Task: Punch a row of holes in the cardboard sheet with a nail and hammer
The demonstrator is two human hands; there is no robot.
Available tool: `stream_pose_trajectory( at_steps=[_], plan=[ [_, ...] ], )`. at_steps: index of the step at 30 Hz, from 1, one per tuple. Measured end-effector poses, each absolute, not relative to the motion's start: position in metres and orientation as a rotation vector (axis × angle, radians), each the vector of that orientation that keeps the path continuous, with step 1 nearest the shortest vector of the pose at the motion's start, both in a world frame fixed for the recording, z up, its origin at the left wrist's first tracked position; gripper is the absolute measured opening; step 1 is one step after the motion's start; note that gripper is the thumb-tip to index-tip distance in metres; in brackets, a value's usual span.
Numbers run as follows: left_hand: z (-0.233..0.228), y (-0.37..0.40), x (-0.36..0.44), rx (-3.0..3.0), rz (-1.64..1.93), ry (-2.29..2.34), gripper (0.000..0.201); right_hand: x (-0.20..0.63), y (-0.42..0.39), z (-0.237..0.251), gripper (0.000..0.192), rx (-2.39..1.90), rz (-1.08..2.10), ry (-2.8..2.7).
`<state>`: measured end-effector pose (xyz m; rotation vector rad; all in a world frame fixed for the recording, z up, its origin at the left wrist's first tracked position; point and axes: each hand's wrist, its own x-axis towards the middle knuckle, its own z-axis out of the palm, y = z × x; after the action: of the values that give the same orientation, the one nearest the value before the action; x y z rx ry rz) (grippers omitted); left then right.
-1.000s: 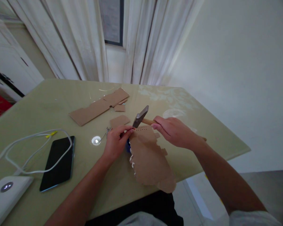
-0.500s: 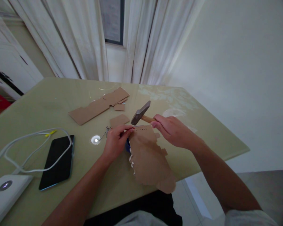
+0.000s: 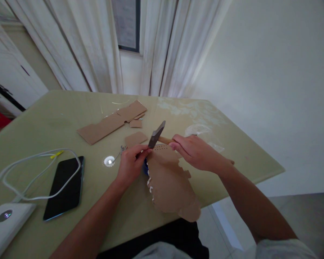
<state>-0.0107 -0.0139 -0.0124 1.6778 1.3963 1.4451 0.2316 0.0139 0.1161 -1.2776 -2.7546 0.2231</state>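
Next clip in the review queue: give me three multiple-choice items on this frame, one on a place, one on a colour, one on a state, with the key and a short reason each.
1. Where does the black phone lie?
A. On the table, to the left of the left hand
B. On the cardboard sheet
C. Under the hammer

2. What colour is the cable that crosses the phone?
A. Red
B. White
C. Black

3. What is the right hand doing?
A. Lying flat and open on the table
B. Gripping the hammer by its wooden handle
C. Holding the phone

Key: 1 A, the phone rests on the table left of the left hand. 2 B, the looped cable is white. 3 B, the fingers wrap the handle, with the head over the cardboard sheet.
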Motion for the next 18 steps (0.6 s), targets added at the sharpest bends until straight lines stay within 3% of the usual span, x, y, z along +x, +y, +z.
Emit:
stream_pose_trajectory(
  at_steps=[10, 18],
  plan=[
    [-0.013, -0.015, -0.010, 1.666, 1.429, 1.381, 0.023, 0.233, 0.012, 0.114, 0.050, -1.299, 0.266, -2.636],
    [-0.013, -0.016, -0.010, 1.813, 1.433, 1.348, 0.025, 0.251, 0.033, 0.057, 0.045, -1.499, 0.308, -2.316]
  ],
)
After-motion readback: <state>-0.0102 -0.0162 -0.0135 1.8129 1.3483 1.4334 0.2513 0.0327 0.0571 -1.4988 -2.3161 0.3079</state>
